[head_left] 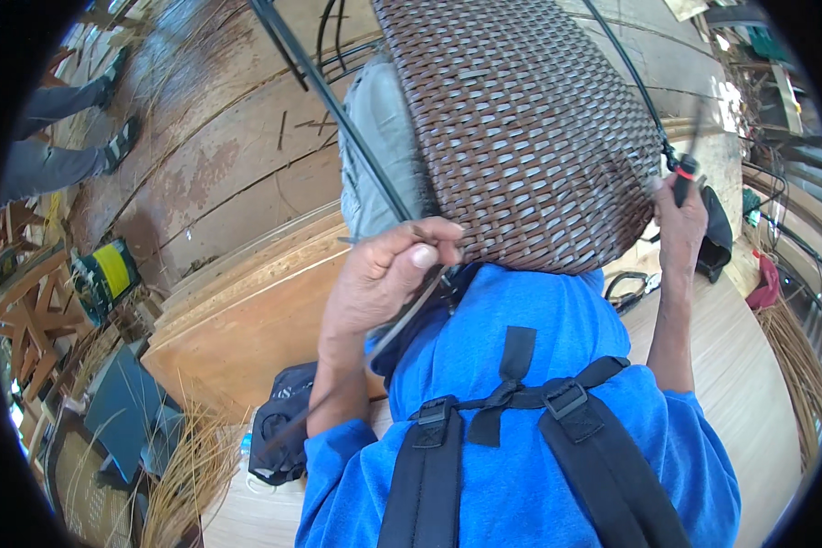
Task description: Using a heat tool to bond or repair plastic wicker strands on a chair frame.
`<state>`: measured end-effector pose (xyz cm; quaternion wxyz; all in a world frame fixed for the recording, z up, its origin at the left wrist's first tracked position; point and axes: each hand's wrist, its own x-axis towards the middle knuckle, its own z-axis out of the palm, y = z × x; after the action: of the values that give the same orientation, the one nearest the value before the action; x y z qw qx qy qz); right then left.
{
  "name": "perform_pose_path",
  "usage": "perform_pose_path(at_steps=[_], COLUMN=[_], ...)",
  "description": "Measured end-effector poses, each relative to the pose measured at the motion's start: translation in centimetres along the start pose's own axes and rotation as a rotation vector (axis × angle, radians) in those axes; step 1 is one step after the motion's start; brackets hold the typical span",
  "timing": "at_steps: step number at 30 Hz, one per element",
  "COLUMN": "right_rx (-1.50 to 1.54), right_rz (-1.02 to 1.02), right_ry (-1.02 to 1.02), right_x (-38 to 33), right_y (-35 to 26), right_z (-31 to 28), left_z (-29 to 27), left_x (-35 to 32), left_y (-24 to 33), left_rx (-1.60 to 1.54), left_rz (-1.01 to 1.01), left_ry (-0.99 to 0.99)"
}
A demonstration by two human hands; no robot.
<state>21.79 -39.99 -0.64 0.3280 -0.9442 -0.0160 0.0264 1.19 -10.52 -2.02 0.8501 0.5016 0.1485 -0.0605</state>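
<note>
A woven panel of brown and grey strands lies across my lap, set in a dark metal frame. At its lower left corner my left hand is closed, thumb against fingers, on a thin flat weaving strand. The strand trails down past my left forearm, blurred lower down. Beside the panel's right edge, my right hand grips a tool with a black, red-ringed handle. Its thin shaft points up and is blurred, so I cannot tell whether it is a screwdriver or an awl.
Scissors-like black handles lie on the pale bench at right. A black bag sits left of me, near loose strands. Wooden boards stand at left. Another person's legs show at upper left.
</note>
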Motion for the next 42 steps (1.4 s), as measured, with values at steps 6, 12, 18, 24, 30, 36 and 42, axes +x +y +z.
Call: perform_pose_path(at_steps=[6, 12, 18, 24, 30, 36, 42], right_rx=[0.195, 0.561, 0.798, 0.770, 0.742, 0.302, -0.289], right_rz=[0.213, 0.145, 0.193, 0.193, 0.165, 0.260, 0.037], right_ry=[-0.412, -0.153, 0.006, 0.047, 0.035, -0.205, -0.259], right_x=[-1.0, -3.2, -3.8, -4.0, -3.9, -2.0, 4.0], right_y=[-3.7, -0.6, -0.3, -0.8, -0.9, -2.8, -2.8], right_z=[-0.7, 0.2, 1.4, 1.3, 1.4, -0.3, -0.6], left_z=[-1.1, 0.0, 1.4, 1.6, 1.8, 2.0, 2.0], left_x=[0.4, 0.2, -0.7, -0.9, -0.8, -0.9, -0.9], left_y=[-0.5, -1.4, -3.2, -4.6, -4.7, -4.5, -4.5], left_rx=[-0.077, -0.196, -0.456, -0.700, -0.730, -0.755, -0.775], left_rz=[-0.120, -0.034, 0.045, 0.130, 0.134, 0.116, 0.108], left_ry=[-0.062, 0.095, 0.268, 0.310, 0.344, 0.380, 0.388])
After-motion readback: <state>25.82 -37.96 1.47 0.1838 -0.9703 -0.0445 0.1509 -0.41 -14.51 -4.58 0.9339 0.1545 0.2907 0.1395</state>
